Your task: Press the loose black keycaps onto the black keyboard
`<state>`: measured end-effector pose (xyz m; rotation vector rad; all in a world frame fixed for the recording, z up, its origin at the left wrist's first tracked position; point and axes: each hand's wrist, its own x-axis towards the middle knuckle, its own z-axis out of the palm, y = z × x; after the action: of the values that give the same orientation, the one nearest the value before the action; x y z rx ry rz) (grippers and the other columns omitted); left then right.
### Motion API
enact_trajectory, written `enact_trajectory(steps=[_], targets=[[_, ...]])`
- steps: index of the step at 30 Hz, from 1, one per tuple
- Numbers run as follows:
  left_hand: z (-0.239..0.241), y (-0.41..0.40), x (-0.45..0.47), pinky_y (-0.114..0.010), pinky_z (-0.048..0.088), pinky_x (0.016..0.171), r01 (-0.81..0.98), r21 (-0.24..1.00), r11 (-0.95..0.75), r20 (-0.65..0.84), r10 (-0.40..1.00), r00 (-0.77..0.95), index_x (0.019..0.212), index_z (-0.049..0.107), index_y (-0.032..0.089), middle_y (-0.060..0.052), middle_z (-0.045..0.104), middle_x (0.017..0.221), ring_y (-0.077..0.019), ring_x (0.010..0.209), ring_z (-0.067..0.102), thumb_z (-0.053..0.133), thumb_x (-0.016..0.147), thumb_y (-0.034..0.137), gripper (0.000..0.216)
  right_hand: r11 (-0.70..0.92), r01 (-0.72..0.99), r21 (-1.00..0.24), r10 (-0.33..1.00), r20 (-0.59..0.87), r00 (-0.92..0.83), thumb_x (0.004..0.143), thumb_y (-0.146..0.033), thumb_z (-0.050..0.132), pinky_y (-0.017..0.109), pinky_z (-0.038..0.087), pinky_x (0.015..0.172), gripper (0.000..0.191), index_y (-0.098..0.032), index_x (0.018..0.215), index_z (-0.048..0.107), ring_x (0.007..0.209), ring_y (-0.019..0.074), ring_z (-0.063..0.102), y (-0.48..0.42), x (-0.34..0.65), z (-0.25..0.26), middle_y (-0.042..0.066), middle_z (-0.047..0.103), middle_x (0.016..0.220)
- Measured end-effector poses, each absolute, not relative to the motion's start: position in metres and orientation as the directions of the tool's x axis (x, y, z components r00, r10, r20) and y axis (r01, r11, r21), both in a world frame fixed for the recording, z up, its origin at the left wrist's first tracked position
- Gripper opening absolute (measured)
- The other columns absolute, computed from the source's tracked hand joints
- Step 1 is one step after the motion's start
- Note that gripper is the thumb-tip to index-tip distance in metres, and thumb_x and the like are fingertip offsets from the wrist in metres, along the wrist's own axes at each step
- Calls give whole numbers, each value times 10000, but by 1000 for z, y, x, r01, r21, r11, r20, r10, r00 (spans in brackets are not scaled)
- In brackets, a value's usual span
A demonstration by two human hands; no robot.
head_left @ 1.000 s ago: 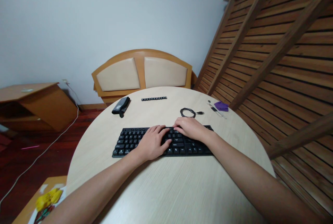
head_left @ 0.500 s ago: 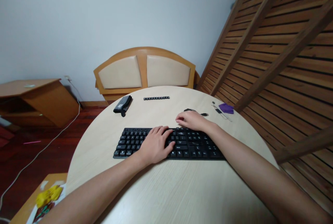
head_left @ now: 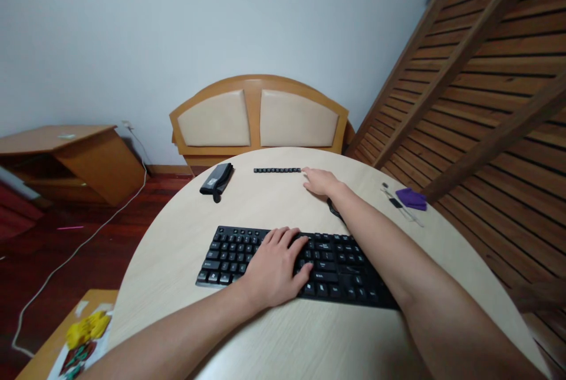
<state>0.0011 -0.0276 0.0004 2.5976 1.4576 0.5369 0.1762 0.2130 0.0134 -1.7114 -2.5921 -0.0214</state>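
A black keyboard (head_left: 230, 255) lies on the round pale table (head_left: 186, 215). My left hand (head_left: 274, 271) rests on its middle, fingers spread over the keys, holding nothing. Beyond the keyboard, my right hand (head_left: 321, 182) reaches to the right end of a row of small black keycaps (head_left: 276, 170). Its fingertips are at the last keycap, with the thumb a little apart; whether they touch it I cannot tell. My right forearm passes over the keyboard's right part and hides some of it. A black cable (head_left: 333, 208) shows partly beside that forearm.
A folded dark pouch (head_left: 216, 179) lies at the table's far left. On the right are a purple cloth (head_left: 411, 198) and a thin pale tool (head_left: 402, 206). A wooden headboard (head_left: 254, 112) stands behind the table, and a slatted wooden frame (head_left: 477, 85) leans at the right.
My right hand has moved forward from the keyboard's back edge to the right end of the keycap row. My left hand stays on the keyboard. The view has shifted slightly.
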Motion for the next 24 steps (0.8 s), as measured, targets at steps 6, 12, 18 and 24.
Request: enact_trajectory(steps=[6, 12, 18, 24], targets=[[2, -27, 1, -515, 318, 1163, 803, 289, -521, 220, 853, 474, 1363, 534, 199, -105, 506, 1457, -324, 1348, 438, 516, 936, 462, 502, 350, 937, -6, 937, 24, -350, 928, -328, 526, 404, 468, 956, 606, -181, 1497, 378, 1184, 319, 594, 242, 164, 8, 195, 584, 1359], [2, -27, 1, -520, 319, 1158, 805, 289, -519, 216, 854, 473, 1380, 519, 198, -111, 503, 1460, -325, 1346, 442, 502, 943, 467, 513, 341, 940, -8, 939, 45, -340, 959, -307, 487, 375, 485, 907, 414, -215, 1357, 559, 1112, 293, 628, 244, 159, 6, 171, 639, 1258], [2, -27, 1, -504, 348, 1141, 805, 266, -531, 243, 845, 477, 1354, 541, 193, -114, 525, 1437, -316, 1311, 478, 507, 943, 456, 489, 372, 928, -15, 927, 68, -370, 922, -277, 575, 349, 483, 871, 262, -213, 1154, 678, 1049, 270, 655, 212, 171, 11, 133, 710, 1156], [0, -27, 0, -485, 359, 1138, 806, 232, -545, 267, 832, 486, 1347, 550, 189, -112, 545, 1414, -303, 1300, 490, 494, 953, 450, 476, 451, 890, -67, 891, 80, -446, 908, -327, 606, 319, 494, 837, 206, -242, 1042, 737, 998, 253, 683, 158, 196, 14, 83, 749, 1090]])
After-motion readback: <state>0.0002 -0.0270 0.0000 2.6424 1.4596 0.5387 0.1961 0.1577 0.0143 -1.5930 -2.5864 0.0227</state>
